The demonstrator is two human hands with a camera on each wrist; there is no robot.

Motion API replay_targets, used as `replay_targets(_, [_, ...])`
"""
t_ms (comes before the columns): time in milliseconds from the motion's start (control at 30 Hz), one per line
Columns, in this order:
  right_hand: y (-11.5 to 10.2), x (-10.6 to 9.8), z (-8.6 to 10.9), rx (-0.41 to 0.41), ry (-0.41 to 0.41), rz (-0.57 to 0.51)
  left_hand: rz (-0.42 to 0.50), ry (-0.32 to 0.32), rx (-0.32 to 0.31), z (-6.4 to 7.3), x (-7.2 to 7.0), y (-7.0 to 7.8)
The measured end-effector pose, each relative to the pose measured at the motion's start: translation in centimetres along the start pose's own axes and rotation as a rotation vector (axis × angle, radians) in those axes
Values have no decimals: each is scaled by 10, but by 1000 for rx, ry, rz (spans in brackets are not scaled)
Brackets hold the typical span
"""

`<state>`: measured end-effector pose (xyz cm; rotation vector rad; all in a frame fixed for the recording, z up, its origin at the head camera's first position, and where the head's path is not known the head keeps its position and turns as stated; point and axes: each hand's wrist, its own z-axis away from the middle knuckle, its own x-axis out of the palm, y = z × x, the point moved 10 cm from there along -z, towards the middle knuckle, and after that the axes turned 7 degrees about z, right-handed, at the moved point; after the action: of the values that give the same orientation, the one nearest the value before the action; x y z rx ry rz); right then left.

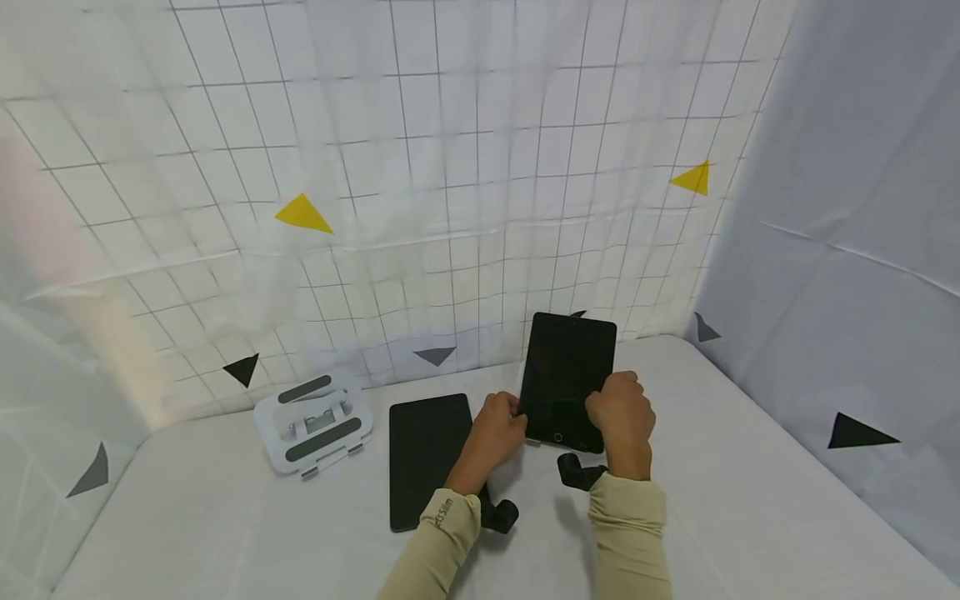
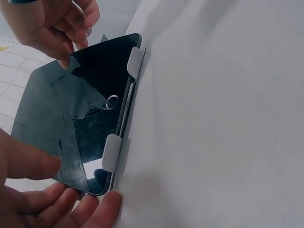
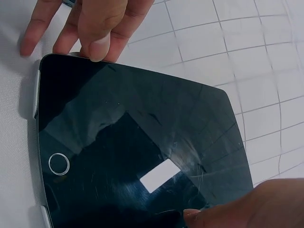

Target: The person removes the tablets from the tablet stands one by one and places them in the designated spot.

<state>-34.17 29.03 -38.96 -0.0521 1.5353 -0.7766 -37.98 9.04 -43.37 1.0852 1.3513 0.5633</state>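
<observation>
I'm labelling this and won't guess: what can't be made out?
Head view: back of the raised tablet, facing away.
Head view: part of the flat slab, behind the left arm.
Left wrist view: what joins the pale tabs, behind the raised tablet.
Right wrist view: raised tablet's second lower corner, cut off by bottom edge.

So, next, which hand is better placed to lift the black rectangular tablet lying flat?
Probably the left hand, being nearer the flat tablet. The right hand is at the right edge of the tilted black rectangular tablet.
</observation>
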Motion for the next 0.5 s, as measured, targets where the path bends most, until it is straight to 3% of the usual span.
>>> replay_targets(500, [1, -1, -2, -7, 11, 19, 3, -4, -8, 1, -1, 0])
